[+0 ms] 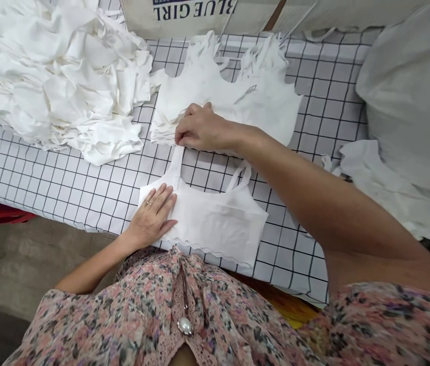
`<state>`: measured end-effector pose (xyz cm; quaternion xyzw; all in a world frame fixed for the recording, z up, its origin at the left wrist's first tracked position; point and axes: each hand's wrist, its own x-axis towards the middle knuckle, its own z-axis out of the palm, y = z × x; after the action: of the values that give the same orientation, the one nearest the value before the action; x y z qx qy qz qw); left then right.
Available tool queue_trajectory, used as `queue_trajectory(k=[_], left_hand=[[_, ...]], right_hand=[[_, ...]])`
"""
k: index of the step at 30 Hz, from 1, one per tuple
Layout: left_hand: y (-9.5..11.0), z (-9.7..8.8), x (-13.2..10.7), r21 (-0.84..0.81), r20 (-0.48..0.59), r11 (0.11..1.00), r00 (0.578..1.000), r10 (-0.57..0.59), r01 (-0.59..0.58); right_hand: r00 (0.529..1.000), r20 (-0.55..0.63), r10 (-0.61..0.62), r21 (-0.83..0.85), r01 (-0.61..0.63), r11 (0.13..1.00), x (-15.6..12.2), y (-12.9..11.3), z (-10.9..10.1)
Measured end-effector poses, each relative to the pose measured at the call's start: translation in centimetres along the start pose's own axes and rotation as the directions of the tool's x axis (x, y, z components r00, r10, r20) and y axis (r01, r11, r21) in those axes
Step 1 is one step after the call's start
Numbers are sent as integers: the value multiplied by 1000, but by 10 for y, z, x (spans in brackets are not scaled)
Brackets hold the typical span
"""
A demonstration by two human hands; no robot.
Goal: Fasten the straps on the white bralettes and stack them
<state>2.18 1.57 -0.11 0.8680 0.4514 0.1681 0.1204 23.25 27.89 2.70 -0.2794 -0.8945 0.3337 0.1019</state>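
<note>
From far away I watch a table with a white cover with black squares (pixel 85 188). A big heap of soft white cloth (pixel 54 76) lies to one side. Near the table edge lies a white top with wavy edges (pixel 215 218); the open left hand (pixel 151 216) lies flat on it to keep it still. The curled right hand (pixel 199 129) sits on a white stack of strappy tops (pixel 230 91), but I cannot tell if it grips.

Only legible print: "BLUE GIRL" in dark capitals on a cardboard box (pixel 184 18), well beyond the right hand's fingers (pixel 195 124), upside down from this viewpoint. A sliver of further print sits just past those letters, farther from the fingers, cut off by the frame's top edge and unreadable.
</note>
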Motion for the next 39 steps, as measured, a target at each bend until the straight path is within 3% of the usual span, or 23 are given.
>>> queue_trajectory(k=[5, 10, 12, 14, 17, 18, 21, 24, 26, 30, 35, 39], left_hand=[[-2, -1, 0, 17, -6, 1000, 1000, 3, -3], [-6, -3, -1, -24, -15, 1000, 1000, -13, 13], [-7, -5, -4, -50, -33, 999, 999, -23, 21], [-4, -6, -7, -80, -50, 996, 998, -43, 38], [4, -7, -10, -119, -46, 991, 997, -65, 59], [7, -7, -11, -128, -34, 990, 997, -66, 61], [11, -3, -13, -116, 13, 989, 996, -87, 88], [1, 2, -20, -41, 41, 991, 992, -122, 124], [-11, 1, -26, -6, 54, 992, 990, -127, 128], [-29, -7, -32, 1, 67, 991, 989, -131, 131], [-13, -7, -28, -19, 41, 996, 995, -89, 90], [-11, -6, -41, -18, 54, 998, 997, -63, 64]], right_hand=[[998, -52, -27, -30, 26, 999, 5, 5, 5], [995, -86, 51, -117, -61, 991, 0, -3, 0], [976, -215, 45, -117, -72, 990, -19, -12, -1], [919, -394, 25, -101, -70, 992, -49, -28, 8], [825, -564, 14, -119, -98, 988, -104, -69, 48], [835, -549, 20, -138, -114, 984, -122, -85, 66], [944, -331, 5, -256, -95, 962, -168, -125, 123], [981, -178, 83, -321, -137, 937, -206, -135, 158], [969, -163, 187, -315, -231, 920, -230, -127, 163], [929, -188, 320, -319, -366, 874, -267, -111, 152], [912, -214, 350, -343, -406, 847, -278, -114, 149], [900, -261, 350, -348, -426, 835, -285, -114, 148]])
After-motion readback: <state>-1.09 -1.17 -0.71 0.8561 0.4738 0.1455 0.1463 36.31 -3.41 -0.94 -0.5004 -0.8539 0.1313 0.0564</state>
